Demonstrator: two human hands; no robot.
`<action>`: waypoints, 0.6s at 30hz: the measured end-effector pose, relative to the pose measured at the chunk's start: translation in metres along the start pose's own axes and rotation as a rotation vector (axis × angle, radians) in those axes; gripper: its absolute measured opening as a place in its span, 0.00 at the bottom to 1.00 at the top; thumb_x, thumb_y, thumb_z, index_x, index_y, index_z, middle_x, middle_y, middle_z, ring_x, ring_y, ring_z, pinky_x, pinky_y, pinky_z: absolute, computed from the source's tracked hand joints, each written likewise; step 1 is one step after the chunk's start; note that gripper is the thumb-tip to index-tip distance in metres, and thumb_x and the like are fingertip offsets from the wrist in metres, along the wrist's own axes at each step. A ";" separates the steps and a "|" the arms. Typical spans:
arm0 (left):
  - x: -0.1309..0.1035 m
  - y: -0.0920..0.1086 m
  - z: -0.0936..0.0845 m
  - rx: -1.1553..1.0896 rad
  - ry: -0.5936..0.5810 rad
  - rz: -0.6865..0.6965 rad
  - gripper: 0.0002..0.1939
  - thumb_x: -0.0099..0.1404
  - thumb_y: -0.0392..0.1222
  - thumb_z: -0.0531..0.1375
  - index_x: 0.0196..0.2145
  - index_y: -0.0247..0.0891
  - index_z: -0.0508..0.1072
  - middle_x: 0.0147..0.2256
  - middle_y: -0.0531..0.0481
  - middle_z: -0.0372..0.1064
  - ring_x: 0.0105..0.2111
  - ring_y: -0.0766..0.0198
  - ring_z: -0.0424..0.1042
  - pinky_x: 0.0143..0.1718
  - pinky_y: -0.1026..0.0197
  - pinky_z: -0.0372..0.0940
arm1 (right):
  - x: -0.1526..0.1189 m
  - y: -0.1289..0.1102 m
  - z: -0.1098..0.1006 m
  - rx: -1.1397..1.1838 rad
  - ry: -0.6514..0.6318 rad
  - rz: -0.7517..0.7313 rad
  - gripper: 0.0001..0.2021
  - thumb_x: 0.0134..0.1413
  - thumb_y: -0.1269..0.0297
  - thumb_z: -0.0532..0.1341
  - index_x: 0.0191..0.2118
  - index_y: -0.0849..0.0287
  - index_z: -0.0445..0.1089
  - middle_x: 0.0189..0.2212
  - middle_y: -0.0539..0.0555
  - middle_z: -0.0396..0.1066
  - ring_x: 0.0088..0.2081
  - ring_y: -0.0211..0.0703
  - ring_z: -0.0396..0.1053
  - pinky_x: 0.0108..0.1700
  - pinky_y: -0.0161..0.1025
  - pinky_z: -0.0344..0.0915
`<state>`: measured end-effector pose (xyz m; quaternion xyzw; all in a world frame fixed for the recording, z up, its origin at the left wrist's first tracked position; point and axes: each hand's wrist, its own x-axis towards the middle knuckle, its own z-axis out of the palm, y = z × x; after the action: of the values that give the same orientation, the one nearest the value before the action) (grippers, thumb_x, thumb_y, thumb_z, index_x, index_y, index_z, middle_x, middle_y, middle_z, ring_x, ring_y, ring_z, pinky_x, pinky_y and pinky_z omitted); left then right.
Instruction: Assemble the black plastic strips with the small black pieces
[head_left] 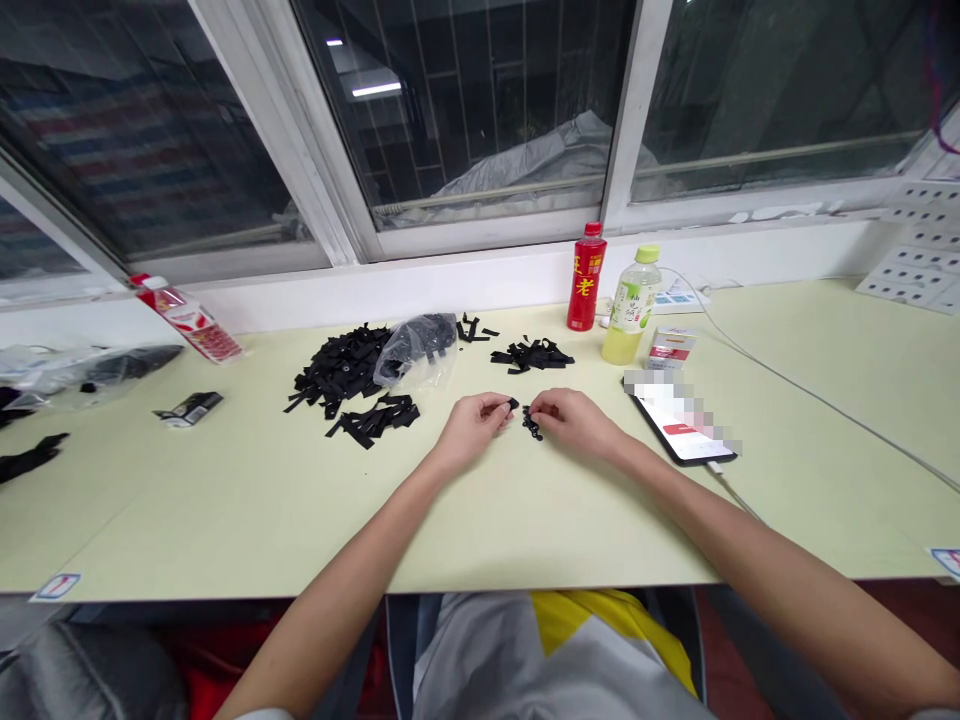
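Note:
My left hand (474,428) pinches a small black strip (513,403), which pokes out past the fingertips. Just to its right, my right hand (574,420) has its fingers closed at a little heap of small black rings (532,424) on the table. Whether a ring is between those fingertips is too small to make out. Beyond the hands lies a small pile of black strips (532,355). Left of my left hand are another small pile of black strips (379,418) and a large black heap (341,368), with a clear plastic bag (418,350) against it.
A phone (686,420) with a white cable lies right of my right hand. Behind it stand a small box (670,348), a yellow drink bottle (631,308) and a red bottle (586,278). Leftward are a small dark box (189,409) and a tilted bottle (193,322) by the window wall.

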<state>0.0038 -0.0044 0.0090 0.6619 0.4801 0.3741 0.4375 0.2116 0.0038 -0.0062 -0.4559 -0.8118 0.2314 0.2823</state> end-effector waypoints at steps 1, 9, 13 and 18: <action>0.000 -0.001 0.000 0.009 0.010 0.000 0.16 0.63 0.48 0.60 0.39 0.32 0.77 0.35 0.43 0.76 0.34 0.61 0.72 0.38 0.60 0.66 | -0.001 -0.001 0.002 -0.030 0.003 -0.038 0.09 0.60 0.68 0.57 0.40 0.56 0.76 0.33 0.55 0.73 0.36 0.45 0.67 0.39 0.39 0.61; -0.001 -0.003 0.000 0.182 0.070 0.094 0.12 0.65 0.41 0.58 0.41 0.34 0.78 0.41 0.42 0.78 0.41 0.55 0.77 0.45 0.56 0.68 | -0.003 -0.001 0.017 -0.178 0.025 -0.118 0.08 0.61 0.67 0.58 0.38 0.56 0.76 0.37 0.57 0.69 0.43 0.49 0.64 0.44 0.44 0.63; -0.001 -0.002 0.001 0.276 0.089 0.134 0.12 0.65 0.40 0.58 0.41 0.35 0.79 0.42 0.42 0.78 0.41 0.56 0.76 0.45 0.56 0.68 | -0.001 -0.003 0.017 -0.219 0.018 -0.136 0.08 0.60 0.70 0.57 0.34 0.58 0.74 0.36 0.58 0.69 0.42 0.50 0.64 0.43 0.44 0.63; -0.001 -0.003 0.002 0.299 0.076 0.137 0.12 0.64 0.40 0.58 0.41 0.34 0.79 0.42 0.43 0.78 0.41 0.56 0.76 0.45 0.57 0.67 | 0.000 -0.010 0.013 -0.060 0.092 -0.114 0.08 0.62 0.69 0.57 0.35 0.58 0.73 0.35 0.56 0.71 0.41 0.47 0.65 0.42 0.42 0.63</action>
<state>0.0041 -0.0056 0.0052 0.7361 0.5003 0.3523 0.2893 0.1965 -0.0030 -0.0094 -0.4273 -0.8291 0.1693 0.3182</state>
